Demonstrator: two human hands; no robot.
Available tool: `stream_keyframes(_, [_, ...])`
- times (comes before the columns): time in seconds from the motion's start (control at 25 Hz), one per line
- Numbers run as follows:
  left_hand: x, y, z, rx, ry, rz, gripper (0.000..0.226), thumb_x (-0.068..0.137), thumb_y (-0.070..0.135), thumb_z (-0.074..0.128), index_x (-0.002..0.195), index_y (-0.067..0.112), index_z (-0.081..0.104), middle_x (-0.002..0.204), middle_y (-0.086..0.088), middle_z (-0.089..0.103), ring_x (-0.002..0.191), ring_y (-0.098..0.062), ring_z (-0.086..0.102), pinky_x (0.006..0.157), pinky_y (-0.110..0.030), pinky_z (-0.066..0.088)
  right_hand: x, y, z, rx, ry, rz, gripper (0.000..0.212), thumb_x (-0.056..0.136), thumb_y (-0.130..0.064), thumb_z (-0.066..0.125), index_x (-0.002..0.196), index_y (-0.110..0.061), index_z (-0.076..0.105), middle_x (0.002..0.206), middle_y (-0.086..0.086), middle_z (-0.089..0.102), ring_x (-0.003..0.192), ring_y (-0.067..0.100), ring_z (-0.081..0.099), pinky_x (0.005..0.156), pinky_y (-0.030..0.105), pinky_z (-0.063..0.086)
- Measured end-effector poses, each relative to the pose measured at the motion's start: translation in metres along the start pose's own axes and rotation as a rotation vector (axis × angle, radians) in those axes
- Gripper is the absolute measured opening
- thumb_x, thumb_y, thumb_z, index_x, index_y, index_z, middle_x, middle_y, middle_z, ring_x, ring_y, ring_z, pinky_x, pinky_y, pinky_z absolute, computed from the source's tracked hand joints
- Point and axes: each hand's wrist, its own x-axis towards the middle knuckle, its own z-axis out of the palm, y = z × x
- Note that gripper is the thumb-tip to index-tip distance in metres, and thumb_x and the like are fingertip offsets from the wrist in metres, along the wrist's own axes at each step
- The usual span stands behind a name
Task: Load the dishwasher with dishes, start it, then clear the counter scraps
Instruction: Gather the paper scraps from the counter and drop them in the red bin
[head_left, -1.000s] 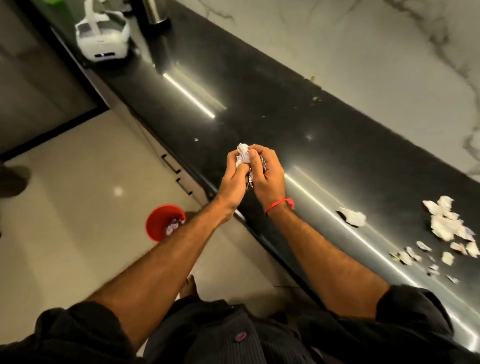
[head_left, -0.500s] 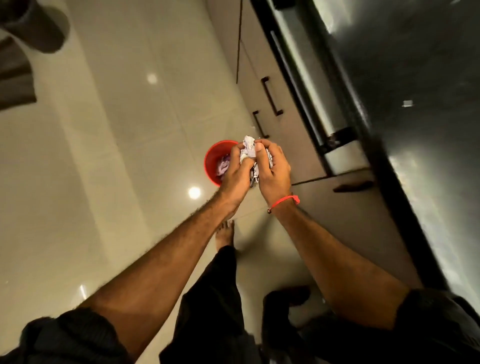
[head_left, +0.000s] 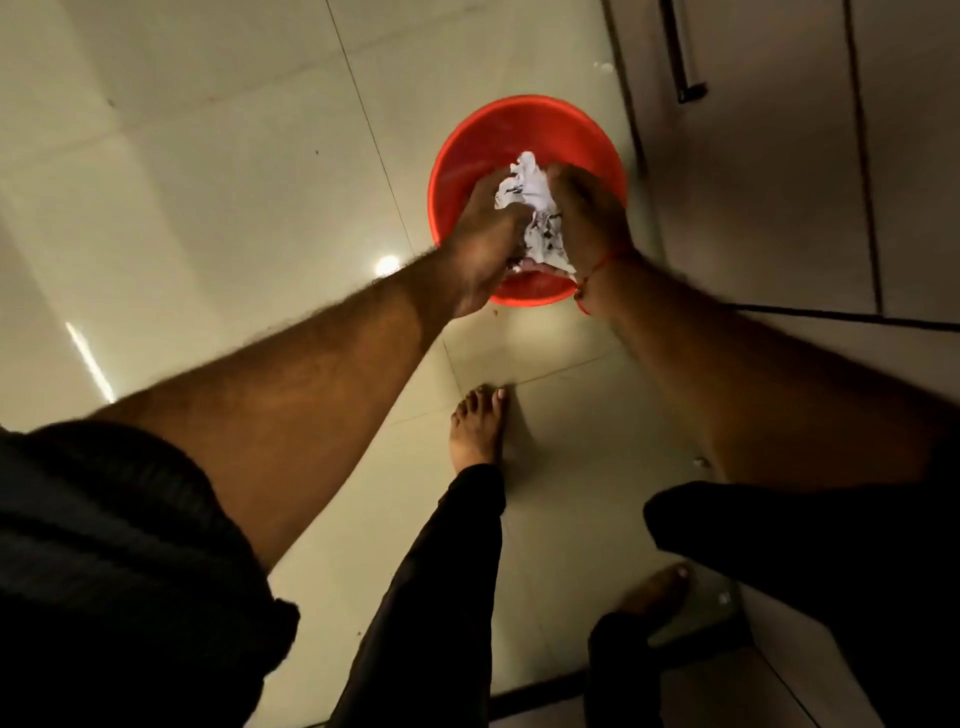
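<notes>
Both hands clasp a crumpled white wad (head_left: 530, 208) of scraps: the left hand (head_left: 480, 244) curls round its left side, the right hand (head_left: 587, 218) round its right. Directly beneath them a red bin (head_left: 524, 124) stands on the tiled floor (head_left: 208, 182).

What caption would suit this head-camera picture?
Both hands, left and right, hold crumpled paper scraps over a red bin.

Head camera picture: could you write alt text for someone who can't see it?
Seen from above, a person's left hand and right hand together grip a crumpled white paper wad over a red bin on a pale tiled floor. Bare feet and dark trousers show below.
</notes>
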Motion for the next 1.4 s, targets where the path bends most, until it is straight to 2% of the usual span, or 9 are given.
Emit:
stream_keyframes(0.12, [0.057, -0.111, 0.083, 0.149, 0.078, 0.144, 0.085, 0.076, 0.024, 0.075, 0.148, 0.027, 0.028, 0.140, -0.011, 0.037, 0.118, -0.036, 0.047, 0.097, -0.046, 0.048, 0.020, 0.014, 0.000, 0.024, -0.037, 0.161, 0.033, 0.100, -0.047, 0.047, 0.110, -0.022, 0.066, 0.106, 0.002, 0.069, 0.106, 0.024, 0.064, 0.095, 0.043, 0.052])
stream_keyframes(0.36, [0.066, -0.113, 0.058, 0.210, 0.192, 0.080, 0.076, 0.080, 0.017, 0.073, 0.144, 0.026, 0.033, 0.139, -0.012, 0.039, 0.114, -0.035, 0.046, 0.093, -0.045, 0.049, 0.027, 0.004, -0.011, 0.138, 0.031, 0.296, 0.038, 0.096, -0.062, 0.043, 0.111, -0.031, 0.061, 0.109, -0.005, 0.067, 0.102, 0.019, 0.064, 0.088, 0.053, 0.056])
stream_keyframes(0.56, [0.055, -0.107, 0.047, 0.235, 0.297, 0.158, 0.080, 0.075, 0.014, 0.072, 0.144, 0.028, 0.034, 0.137, -0.008, 0.041, 0.113, -0.032, 0.045, 0.091, -0.043, 0.049, -0.005, -0.026, -0.018, 0.244, 0.030, 0.327, 0.043, 0.099, -0.061, 0.036, 0.099, -0.027, 0.064, 0.090, -0.012, 0.068, 0.082, 0.006, 0.065, 0.063, 0.027, 0.051])
stream_keyframes(0.72, [0.016, -0.078, 0.026, 0.093, 0.241, 0.121, 0.082, 0.075, 0.018, 0.073, 0.145, 0.029, 0.031, 0.139, -0.007, 0.042, 0.114, -0.032, 0.046, 0.093, -0.042, 0.049, -0.051, -0.080, -0.037, 0.330, 0.094, 0.318, 0.056, 0.099, -0.062, 0.032, 0.118, -0.019, 0.062, 0.120, 0.003, 0.066, 0.104, 0.019, 0.064, 0.065, 0.029, 0.049])
stream_keyframes(0.92, [-0.057, 0.012, -0.052, -0.200, 0.047, 0.061, 0.089, 0.094, 0.017, 0.047, 0.156, 0.039, -0.013, 0.145, -0.013, 0.049, 0.129, -0.032, 0.050, 0.103, -0.048, 0.046, -0.146, -0.161, -0.073, 0.658, 0.108, 0.383, 0.069, 0.100, -0.063, 0.022, 0.113, -0.009, 0.062, 0.095, 0.010, 0.065, 0.079, 0.027, 0.066, 0.064, 0.031, 0.052])
stream_keyframes(1.0, [-0.182, 0.149, -0.138, -0.545, -0.085, 0.017, 0.054, 0.100, 0.030, 0.049, 0.150, 0.040, 0.033, 0.129, -0.004, 0.065, 0.116, -0.022, 0.065, 0.092, -0.045, 0.057, -0.197, -0.196, -0.095, 0.673, 0.134, 0.344, 0.071, 0.099, -0.065, 0.020, 0.083, -0.012, 0.064, 0.066, 0.005, 0.060, 0.043, 0.015, 0.054, 0.042, 0.017, 0.037])
stream_keyframes(1.08, [-0.323, 0.238, -0.193, -0.609, -0.038, 0.398, 0.025, 0.102, 0.040, 0.052, 0.122, 0.030, 0.064, 0.117, 0.003, 0.072, 0.106, -0.016, 0.069, 0.091, -0.040, 0.059, -0.251, -0.231, -0.120, 0.711, 0.135, 0.274, 0.066, 0.098, -0.066, 0.024, 0.070, -0.016, 0.056, 0.052, 0.000, 0.048, 0.029, 0.008, 0.033, 0.032, 0.011, 0.018])
stream_keyframes(1.2, [-0.431, 0.281, -0.196, -0.740, -0.070, 0.529, 0.023, 0.104, 0.035, 0.052, 0.115, 0.028, 0.070, 0.119, 0.000, 0.072, 0.107, -0.023, 0.068, 0.099, -0.048, 0.053, -0.318, -0.262, -0.158, 0.811, 0.110, 0.177, 0.059, 0.094, -0.068, 0.038, 0.065, -0.019, 0.051, 0.051, -0.001, 0.038, 0.030, 0.008, 0.026, 0.032, 0.013, 0.013])
stream_keyframes(1.4, [-0.557, 0.334, -0.159, -0.574, -0.283, 0.776, 0.025, 0.108, 0.025, 0.043, 0.115, 0.026, 0.066, 0.119, 0.000, 0.070, 0.084, -0.016, 0.065, 0.065, -0.032, 0.051, -0.436, -0.291, -0.259, 0.894, 0.182, -0.080, 0.052, 0.098, -0.052, 0.049, 0.063, -0.014, 0.047, 0.050, 0.004, 0.025, 0.030, 0.010, 0.019, 0.032, 0.012, 0.019])
